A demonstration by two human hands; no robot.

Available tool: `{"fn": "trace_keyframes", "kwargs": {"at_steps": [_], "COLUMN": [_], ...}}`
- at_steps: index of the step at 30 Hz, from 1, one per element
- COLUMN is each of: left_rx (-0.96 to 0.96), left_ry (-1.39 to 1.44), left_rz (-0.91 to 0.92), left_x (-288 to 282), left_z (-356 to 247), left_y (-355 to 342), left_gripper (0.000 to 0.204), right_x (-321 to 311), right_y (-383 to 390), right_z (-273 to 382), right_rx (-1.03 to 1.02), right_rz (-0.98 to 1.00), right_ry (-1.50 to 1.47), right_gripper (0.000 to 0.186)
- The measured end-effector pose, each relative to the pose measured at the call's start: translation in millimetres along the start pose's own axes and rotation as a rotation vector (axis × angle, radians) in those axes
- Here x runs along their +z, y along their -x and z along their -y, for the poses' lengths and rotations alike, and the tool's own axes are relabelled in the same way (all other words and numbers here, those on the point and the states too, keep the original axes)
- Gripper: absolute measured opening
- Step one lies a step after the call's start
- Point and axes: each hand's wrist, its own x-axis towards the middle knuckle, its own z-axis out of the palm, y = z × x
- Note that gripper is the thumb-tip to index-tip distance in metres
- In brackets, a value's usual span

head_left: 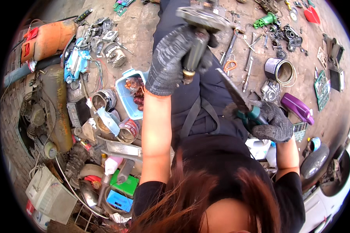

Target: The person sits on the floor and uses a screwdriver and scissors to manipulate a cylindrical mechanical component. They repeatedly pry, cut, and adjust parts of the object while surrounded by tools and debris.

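- The ground (144, 23) is the widest thing here, brown and strewn with scrap.
- The person's dark-trousered legs (217, 97) stretch over it, below both hands.
- An orange tank (56, 39) lies far to the left, its red fittings toward the rim of the view.
- A light blue basin (127, 103) sits beside the left forearm, holding reddish copper windings (139, 99).
- To the right, a purple casing (297, 108) lies near an open tin (274, 69).
- The left hand (169, 58), in a dark knit glove, is wrapped around a motor rotor (196, 50), fingertips showing on its far side. The rotor is raised above the legs, slightly tilted, its wide metal head (203, 18) uppermost.
- The right hand (274, 122), gloved too, is closed on the green handle of a long bladed tool (237, 95). The blade points up toward the rotor and appears apart from it.
- The step in hand looks like holding and turning the rotor for a working spot, with the tool at the ready. Bringing blade to metal would call for a steady left grip and fingers clear of the edge.
- Orange-handled scissors (230, 66) rest on the ground beyond the blade tip.
- Smallest is the rotor's ridged copper end (188, 76), at the bottom.
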Motion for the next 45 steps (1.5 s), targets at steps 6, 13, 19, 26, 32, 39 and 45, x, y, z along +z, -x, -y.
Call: {"fn": "trace_keyframes", "kwargs": {"at_steps": [6,13,19,26,32,39,45], "left_rx": [0.109,0.117,0.115,0.108,0.105,0.161,0.205], "left_ry": [-0.295,-0.364,-0.392,-0.400,-0.380,-0.131,-0.677], "left_rz": [-0.201,-0.097,-0.074,-0.053,-0.055,-0.141,-0.197], "left_x": [4,12,15,19,21,45,44], "left_z": [5,-3,-4,-6,-5,-5,33], "left_y": [21,20,19,15,12,3,-24], "left_gripper": [0.037,0.033,0.032,0.031,0.030,0.029,0.024], "right_x": [-7,-18,-11,-13,-10,11,31], "right_y": [6,-3,12,13,10,-6,-20], "right_z": [-15,-18,-32,-53,-50,14,15], "right_rx": [0.149,0.134,0.481,0.479,0.329,0.319,0.347], "right_rz": [0.057,0.290,0.002,-0.011,0.040,-0.133,-0.357], "right_ry": [-0.152,-0.076,-0.486,-0.655,-0.575,-0.028,-0.152], "right_gripper": [0.028,0.030,0.034,0.029,0.023,0.028,0.032]}}
